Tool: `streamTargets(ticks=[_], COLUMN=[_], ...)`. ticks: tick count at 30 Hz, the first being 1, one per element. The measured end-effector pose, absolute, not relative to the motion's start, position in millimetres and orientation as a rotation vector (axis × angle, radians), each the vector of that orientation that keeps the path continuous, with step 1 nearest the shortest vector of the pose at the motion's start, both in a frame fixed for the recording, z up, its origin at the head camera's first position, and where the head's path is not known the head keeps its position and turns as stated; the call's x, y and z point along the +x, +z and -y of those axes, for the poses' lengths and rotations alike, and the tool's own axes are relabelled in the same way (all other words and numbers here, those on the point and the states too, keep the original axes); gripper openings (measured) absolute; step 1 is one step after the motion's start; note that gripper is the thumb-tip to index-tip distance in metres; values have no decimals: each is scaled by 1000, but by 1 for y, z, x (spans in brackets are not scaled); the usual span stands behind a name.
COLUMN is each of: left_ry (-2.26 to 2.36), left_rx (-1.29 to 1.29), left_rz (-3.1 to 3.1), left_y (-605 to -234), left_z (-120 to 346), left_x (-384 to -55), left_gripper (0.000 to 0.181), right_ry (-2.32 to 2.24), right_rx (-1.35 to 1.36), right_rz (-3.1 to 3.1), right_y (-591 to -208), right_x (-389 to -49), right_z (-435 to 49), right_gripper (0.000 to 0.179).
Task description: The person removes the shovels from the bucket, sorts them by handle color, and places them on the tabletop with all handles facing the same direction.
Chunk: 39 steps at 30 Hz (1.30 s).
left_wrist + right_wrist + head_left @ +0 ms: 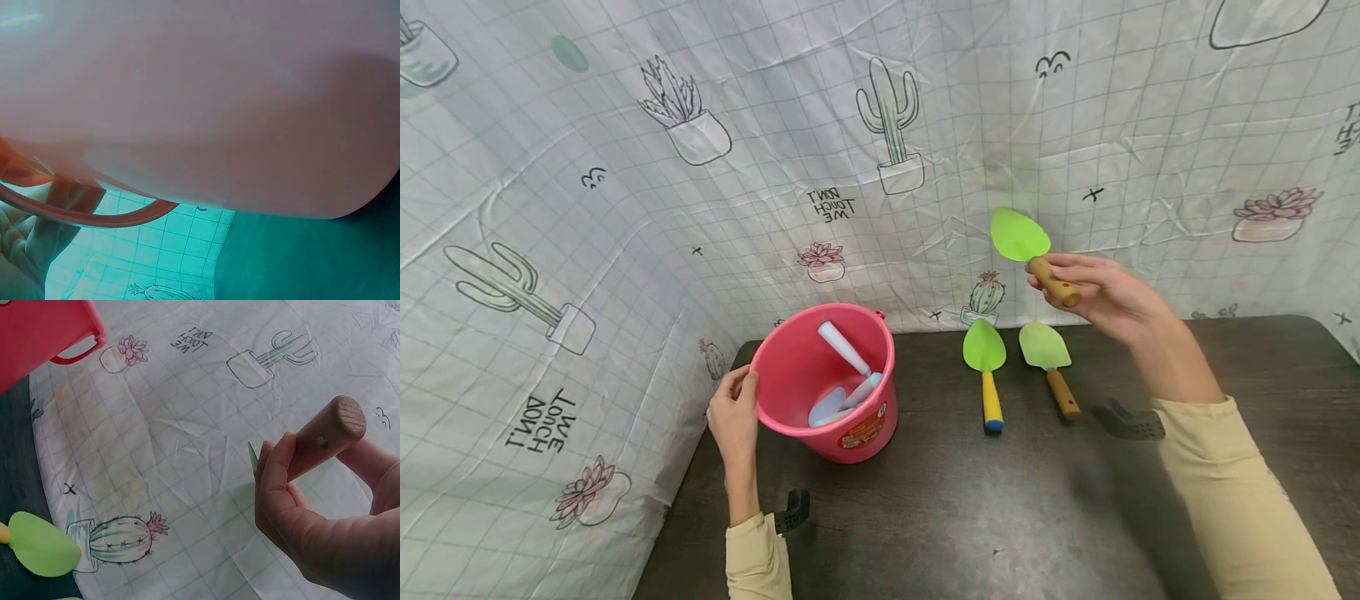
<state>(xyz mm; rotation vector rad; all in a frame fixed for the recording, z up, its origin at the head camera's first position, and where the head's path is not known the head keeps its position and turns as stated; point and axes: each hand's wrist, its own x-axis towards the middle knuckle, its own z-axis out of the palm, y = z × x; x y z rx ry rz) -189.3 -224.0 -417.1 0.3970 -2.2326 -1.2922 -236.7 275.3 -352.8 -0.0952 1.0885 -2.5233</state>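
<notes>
Raised above the table, a trowel with a bright green leaf-shaped blade (1018, 236) is held by its wooden handle (328, 439) in my right hand (1108, 296). My left hand (734, 415) grips the left rim of a pink bucket (820, 342), which stands tilted slightly toward me in the head view. The bucket's side (187, 112) fills most of the left wrist view, with its curved handle (119, 219) across the fingers. Inside the bucket lie a white-handled tool (844, 348) and a pale blue scoop (829, 407).
Right of the bucket, a green trowel with a yellow handle (991, 398) lies on the dark table (940, 517). Beside it is a paler green trowel with a wooden handle (1063, 393). A white cloth with cactus drawings (760, 183) hangs behind and at the left.
</notes>
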Motion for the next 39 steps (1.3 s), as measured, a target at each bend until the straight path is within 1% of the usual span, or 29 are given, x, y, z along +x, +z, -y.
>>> streamTargets(ticks=[7,30,39], left_ry=[-1292,-1293,-1288], left_rx=[392,406,412], left_rz=[2228,2225,2225], left_y=[-418,-417,-417], left_z=[224,223,223], left_x=[-190,-189,-190], left_gripper=[27,28,27], right_ry=[-2520,-2489,-2502], right_rx=[-106,-95,-15], right_rz=[-1098,-1258,-1225], right_y=[-361,-381,-387], right_x=[-235,-224,-222], right_z=[-285,-317,-324], right_gripper=[29,31,31])
